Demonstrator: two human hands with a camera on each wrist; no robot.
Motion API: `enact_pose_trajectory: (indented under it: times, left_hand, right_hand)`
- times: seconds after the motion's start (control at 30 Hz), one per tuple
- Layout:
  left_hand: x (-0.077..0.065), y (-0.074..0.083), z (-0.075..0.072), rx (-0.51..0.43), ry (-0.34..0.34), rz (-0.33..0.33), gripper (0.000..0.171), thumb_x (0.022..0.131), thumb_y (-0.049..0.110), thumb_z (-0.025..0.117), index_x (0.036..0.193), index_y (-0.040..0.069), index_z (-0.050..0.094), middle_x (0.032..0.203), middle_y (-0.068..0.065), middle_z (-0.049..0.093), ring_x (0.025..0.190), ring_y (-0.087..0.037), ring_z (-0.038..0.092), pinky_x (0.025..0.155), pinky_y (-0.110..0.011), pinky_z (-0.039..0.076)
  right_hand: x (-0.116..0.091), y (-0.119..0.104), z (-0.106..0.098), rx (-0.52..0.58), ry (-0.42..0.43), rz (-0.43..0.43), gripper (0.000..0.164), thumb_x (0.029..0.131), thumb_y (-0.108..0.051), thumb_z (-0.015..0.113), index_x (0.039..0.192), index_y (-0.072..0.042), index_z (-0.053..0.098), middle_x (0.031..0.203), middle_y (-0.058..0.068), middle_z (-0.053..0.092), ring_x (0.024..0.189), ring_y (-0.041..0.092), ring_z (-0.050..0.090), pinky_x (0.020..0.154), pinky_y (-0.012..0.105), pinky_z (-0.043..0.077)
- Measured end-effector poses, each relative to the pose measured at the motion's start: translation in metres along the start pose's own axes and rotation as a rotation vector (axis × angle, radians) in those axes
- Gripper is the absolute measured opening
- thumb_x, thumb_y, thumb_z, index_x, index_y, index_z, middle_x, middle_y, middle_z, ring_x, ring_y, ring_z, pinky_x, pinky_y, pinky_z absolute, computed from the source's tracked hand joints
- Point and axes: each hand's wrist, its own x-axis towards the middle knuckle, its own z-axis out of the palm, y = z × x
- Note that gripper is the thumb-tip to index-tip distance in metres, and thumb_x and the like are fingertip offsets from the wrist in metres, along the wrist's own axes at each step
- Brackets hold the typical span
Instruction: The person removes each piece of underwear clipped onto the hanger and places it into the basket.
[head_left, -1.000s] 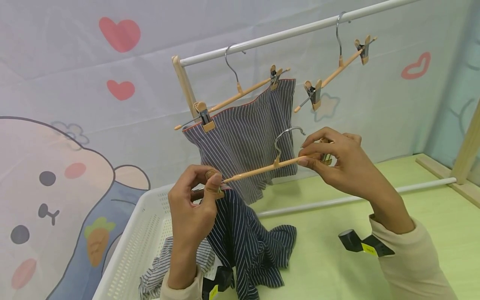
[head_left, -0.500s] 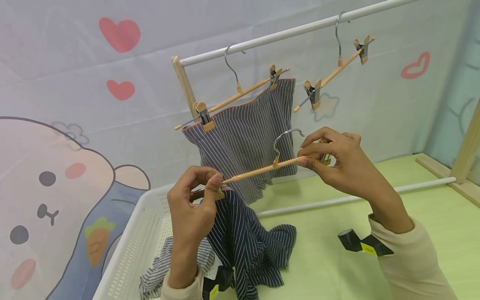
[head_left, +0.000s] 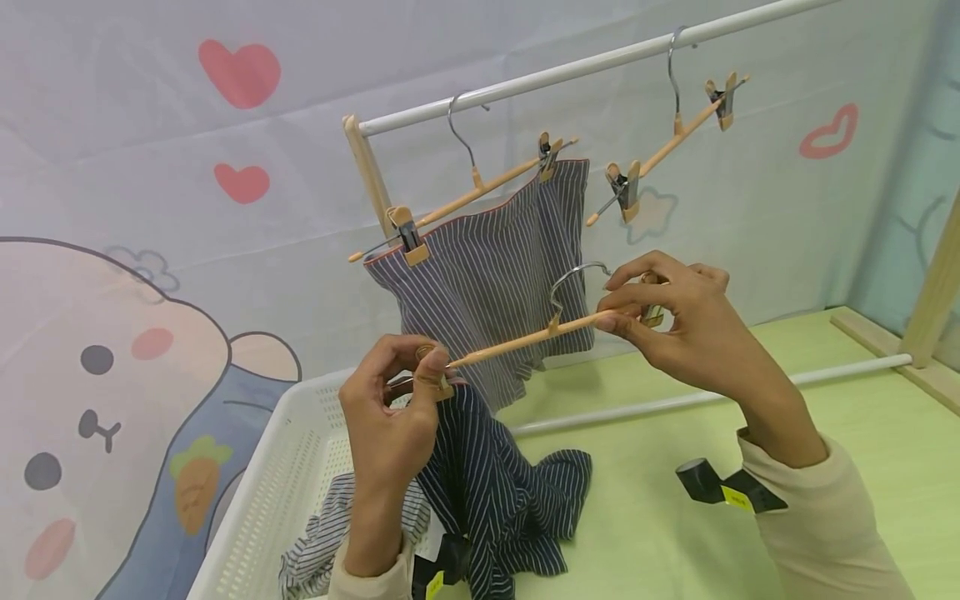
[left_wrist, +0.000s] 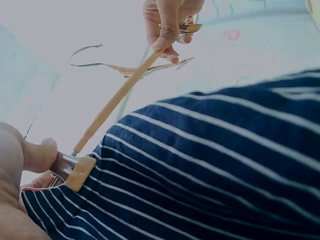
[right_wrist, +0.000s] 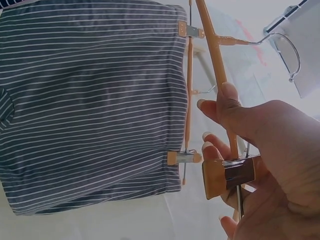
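A tan clip hanger (head_left: 517,340) with a silver hook is held between both hands, its bar sloping down to the left. My left hand (head_left: 393,425) pinches the clip at its left end. That clip (left_wrist: 81,174) bites the edge of a navy white-striped garment (head_left: 491,483), which hangs down in folds onto the table. My right hand (head_left: 675,321) grips the bar near the other end, thumb and fingers around it. Beside that palm, in the right wrist view, the right-end clip (right_wrist: 216,178) has no cloth in it.
Behind, a white rail (head_left: 585,71) carries a hanger with grey-striped shorts (head_left: 487,267) clipped on and a bare clip hanger (head_left: 678,146). A white basket (head_left: 251,508) at the left contains a light striped cloth (head_left: 322,521). A lower white bar (head_left: 637,406) crosses the green table (head_left: 660,550).
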Motion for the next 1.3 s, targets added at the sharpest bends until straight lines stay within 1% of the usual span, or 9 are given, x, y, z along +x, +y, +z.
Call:
enact_pose_trajectory:
  times: [0.17,0.27,0.43,0.57,0.63,0.8,0.97,1.1,1.3]
  left_hand:
    - [0.0,0.0,0.001,-0.04,-0.004,-0.028,0.011,0.089,0.015,0.065,0.09,0.004,0.064,0.076,-0.01,0.065,0.064,-0.017,0.063,0.053,-0.03,0.056]
    - [0.0,0.0,0.001,-0.047,0.001,-0.036,0.011,0.089,0.015,0.065,0.09,0.005,0.064,0.075,-0.01,0.065,0.065,-0.017,0.063,0.054,-0.03,0.056]
    - [0.0,0.001,0.0,-0.038,0.016,-0.032,0.01,0.089,0.015,0.064,0.091,0.005,0.065,0.075,-0.01,0.065,0.067,-0.016,0.064,0.056,-0.03,0.056]
    - [0.0,0.003,-0.001,-0.041,0.035,-0.034,0.009,0.089,0.013,0.064,0.091,0.004,0.065,0.075,-0.012,0.066,0.066,-0.017,0.064,0.056,-0.03,0.055]
    - [0.0,0.003,-0.002,-0.037,0.039,-0.036,0.009,0.089,0.013,0.065,0.091,0.004,0.065,0.074,-0.011,0.066,0.066,-0.017,0.064,0.058,-0.029,0.055]
    - [0.0,0.002,-0.005,-0.017,0.043,-0.03,0.008,0.088,0.013,0.066,0.089,0.005,0.066,0.073,-0.01,0.067,0.068,-0.016,0.063,0.061,-0.027,0.053]
    - [0.001,0.001,-0.006,-0.036,0.03,-0.026,0.009,0.088,0.012,0.065,0.089,0.003,0.065,0.072,-0.011,0.067,0.065,-0.017,0.063,0.063,-0.027,0.055]
    - [0.0,0.0,-0.005,-0.039,0.025,-0.028,0.01,0.088,0.012,0.065,0.089,0.002,0.065,0.073,-0.012,0.066,0.065,-0.017,0.063,0.064,-0.028,0.055]
    - [0.001,0.0,-0.005,-0.04,0.007,-0.03,0.008,0.089,0.01,0.064,0.09,0.003,0.065,0.074,-0.012,0.066,0.066,-0.018,0.063,0.065,-0.028,0.055]
  right_hand:
    - [0.002,-0.001,0.0,-0.017,0.029,0.03,0.018,0.075,-0.01,0.077,0.089,-0.019,0.072,0.1,0.002,0.059,0.078,0.008,0.051,0.079,0.053,0.02]
    - [0.002,0.0,-0.001,-0.024,0.043,0.068,0.028,0.075,-0.011,0.077,0.101,-0.018,0.069,0.102,0.002,0.061,0.09,0.015,0.05,0.076,0.051,0.021]
    - [0.0,0.006,-0.005,-0.012,0.014,0.17,0.063,0.078,-0.017,0.076,0.134,-0.018,0.047,0.114,0.01,0.058,0.107,0.034,0.041,0.08,0.059,0.022]
    - [-0.003,0.01,-0.01,0.077,0.0,0.27,0.075,0.082,-0.018,0.073,0.143,-0.018,0.031,0.126,0.017,0.045,0.115,0.035,0.04,0.091,0.059,0.032]
    - [-0.003,0.012,-0.011,0.162,-0.029,0.308,0.07,0.083,-0.014,0.072,0.141,-0.016,0.032,0.125,0.013,0.043,0.11,0.029,0.048,0.095,0.044,0.039]
    - [-0.006,0.016,-0.011,0.317,-0.076,0.369,0.038,0.086,-0.01,0.068,0.122,-0.012,0.055,0.11,0.002,0.048,0.09,0.018,0.057,0.079,0.013,0.045]
    - [-0.005,0.016,-0.009,0.327,0.0,0.349,0.018,0.084,-0.007,0.069,0.103,-0.008,0.068,0.097,0.004,0.047,0.09,0.018,0.051,0.076,0.012,0.045]
    - [-0.005,0.017,-0.008,0.313,0.026,0.32,0.015,0.083,-0.003,0.069,0.098,-0.003,0.068,0.101,0.003,0.049,0.093,0.017,0.052,0.081,0.012,0.045]
    - [-0.007,0.014,-0.011,0.273,-0.047,0.46,0.017,0.087,-0.02,0.068,0.098,-0.008,0.07,0.105,-0.002,0.054,0.085,0.014,0.058,0.074,0.016,0.048]
